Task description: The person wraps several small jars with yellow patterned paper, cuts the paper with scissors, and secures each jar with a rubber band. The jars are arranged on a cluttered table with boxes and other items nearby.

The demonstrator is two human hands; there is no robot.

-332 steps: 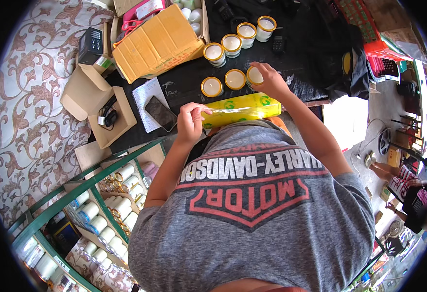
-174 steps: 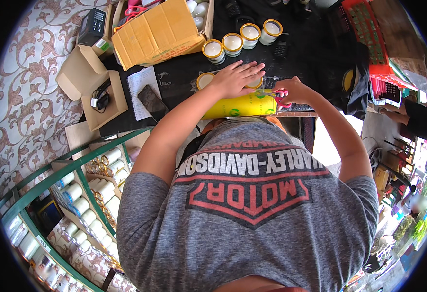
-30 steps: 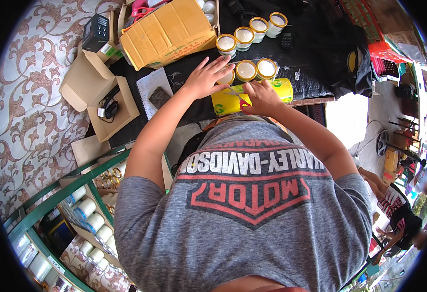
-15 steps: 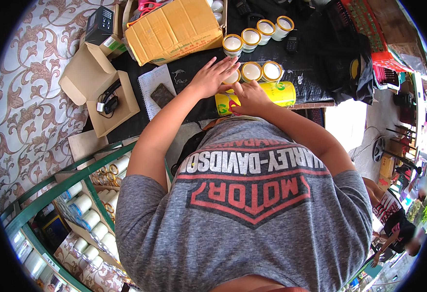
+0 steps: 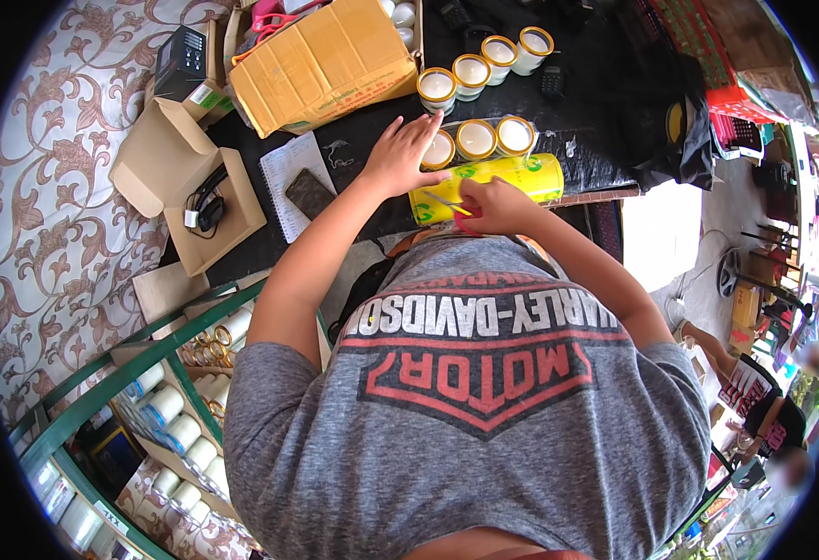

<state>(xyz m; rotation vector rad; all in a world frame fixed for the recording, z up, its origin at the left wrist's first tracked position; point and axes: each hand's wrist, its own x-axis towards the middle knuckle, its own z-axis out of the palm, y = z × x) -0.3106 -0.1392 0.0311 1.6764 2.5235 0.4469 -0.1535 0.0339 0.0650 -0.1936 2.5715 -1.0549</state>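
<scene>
My right hand (image 5: 501, 205) is closed on a pair of scissors (image 5: 466, 213) with a red handle, their blades pointing left over a yellow roll (image 5: 533, 175) with green marks. Fingers spread, my left hand (image 5: 398, 157) lies beside the leftmost jar (image 5: 438, 149) in a row of three small jars with gold rims and white tops. Clear film seems to wrap this row, which includes a middle jar (image 5: 476, 139) and a right jar (image 5: 516, 136). The left thumb reaches toward the blades. Just beyond the left fingertips stands another gold-rimmed jar (image 5: 437, 86), first of a farther row.
A cardboard box (image 5: 326, 70) stands at the far left of the black-covered table. Nearer are an open carton (image 5: 228, 201) with a black cable, a notebook (image 5: 284, 168) and a phone (image 5: 309, 193). Green-framed shelves (image 5: 148, 341) hold white rolls. People are at the right.
My right hand has drawn back from the leftmost wrapped jar, moving right and nearer, and the scissor blades now show. The left hand stays beside the jars, its fingers shifted slightly.
</scene>
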